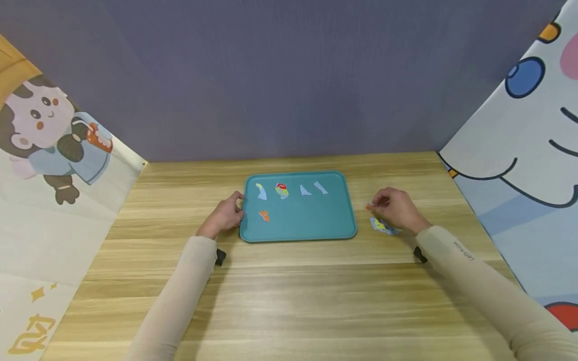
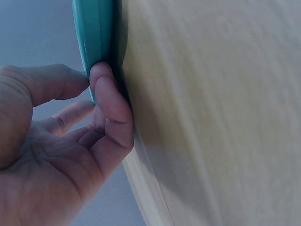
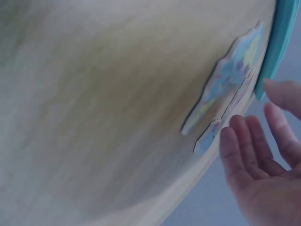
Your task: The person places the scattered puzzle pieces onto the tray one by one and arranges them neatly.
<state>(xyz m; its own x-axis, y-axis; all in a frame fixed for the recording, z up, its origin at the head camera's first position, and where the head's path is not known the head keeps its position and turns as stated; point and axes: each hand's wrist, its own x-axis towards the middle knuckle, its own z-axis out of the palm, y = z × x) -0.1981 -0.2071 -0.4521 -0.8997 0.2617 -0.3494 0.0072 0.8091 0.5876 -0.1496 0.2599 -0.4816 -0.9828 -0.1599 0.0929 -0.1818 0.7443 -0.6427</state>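
On the wooden table lies a teal tray (image 1: pixel 311 220). My left hand (image 1: pixel 227 213) grips its left edge, thumb on one side of the rim (image 2: pixel 96 33) and curled fingers on the other. Off the tray's right side, my right hand (image 1: pixel 395 206) pinches a small orange puzzle piece (image 1: pixel 368 206) at its fingertips; the right wrist view does not show that piece. Close below that hand is a cluster of blue and yellow puzzle pieces (image 1: pixel 383 226). Seen from the right wrist, a large blue-yellow piece (image 3: pixel 225 75) and smaller ones lie beside the fingers.
The tray bears a curved blue-yellow piece (image 1: pixel 262 192), a red-and-yellow piece (image 1: pixel 282 190), two pale blue pieces, one triangular (image 1: pixel 304 190) and one a strip (image 1: pixel 320 187), and an orange piece (image 1: pixel 264 215). A dark wall (image 1: pixel 289 85) rises behind the table, with cartoon-printed panels at both sides.
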